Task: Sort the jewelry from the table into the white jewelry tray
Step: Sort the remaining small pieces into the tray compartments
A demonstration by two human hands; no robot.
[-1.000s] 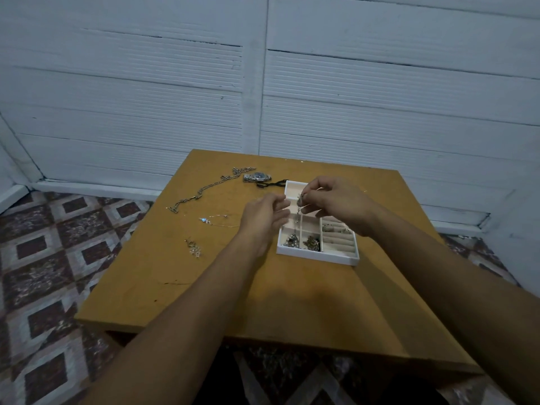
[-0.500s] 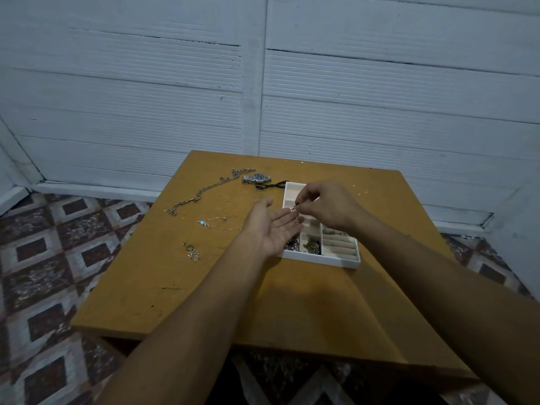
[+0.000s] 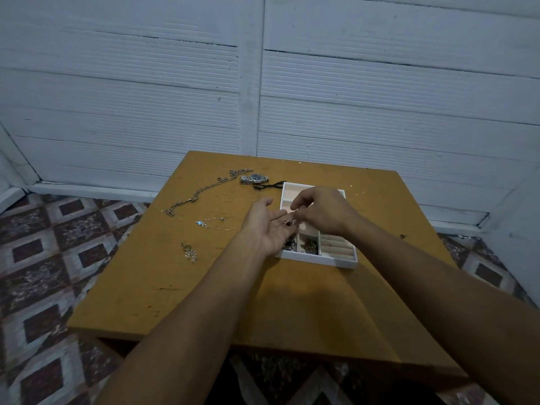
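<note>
Sorting progress: partly done, in my judgement; the two near-left compartments of the white jewelry tray (image 3: 318, 260) hold small metal pieces, and the ring rolls that show appear unfilled.
Outstanding items: long chain (image 3: 204, 190), watch (image 3: 254, 178), black cord (image 3: 270, 185), thin chain with blue pendant (image 3: 211, 223) and small cluster (image 3: 190, 252) lie on the worktop (image 3: 263, 302), left of the tray.
Left hand (image 3: 267, 229): palm up, fingers straight, over the tray's left edge.
Item in transit: small silver piece (image 3: 289, 222) rests on the left fingers, above the tray's left compartments.
Right hand (image 3: 321, 211): fingertips drawn together, pinching that piece over the tray's middle.
Remaining step: setting this piece into a compartment.
</note>
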